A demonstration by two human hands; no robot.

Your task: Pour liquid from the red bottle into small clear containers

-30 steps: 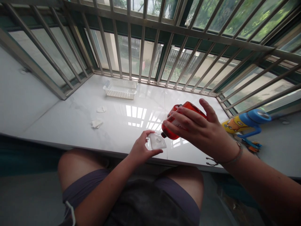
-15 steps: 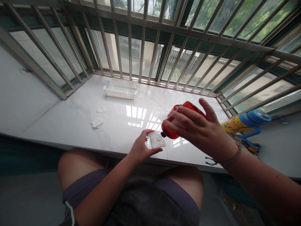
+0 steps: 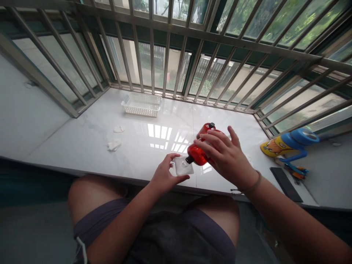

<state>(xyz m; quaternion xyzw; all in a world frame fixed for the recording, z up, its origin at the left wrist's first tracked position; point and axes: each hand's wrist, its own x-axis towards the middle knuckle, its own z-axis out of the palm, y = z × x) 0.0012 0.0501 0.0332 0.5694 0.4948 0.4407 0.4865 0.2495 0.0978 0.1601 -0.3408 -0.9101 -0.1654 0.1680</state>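
Observation:
My right hand [image 3: 225,157] grips a red translucent bottle [image 3: 197,153], tipped so its dark nozzle points down and left. The nozzle touches a small white cotton pad [image 3: 183,165] that my left hand [image 3: 165,176] pinches between thumb and fingers, just above the front edge of the white sill [image 3: 143,146]. A red cap [image 3: 206,128] with a dark tip stands on the sill right behind the bottle.
A white plastic basket [image 3: 141,104] sits at the back by the metal window bars [image 3: 165,55]. Two used pads [image 3: 114,144] lie to the left. A yellow and blue cartoon bottle [image 3: 288,143] lies at the right, with a dark phone [image 3: 286,179] near it.
My right hand lowered and drew back with the bottle, uncovering the red cap behind it. The nozzle now rests on the pad. My left hand stayed put.

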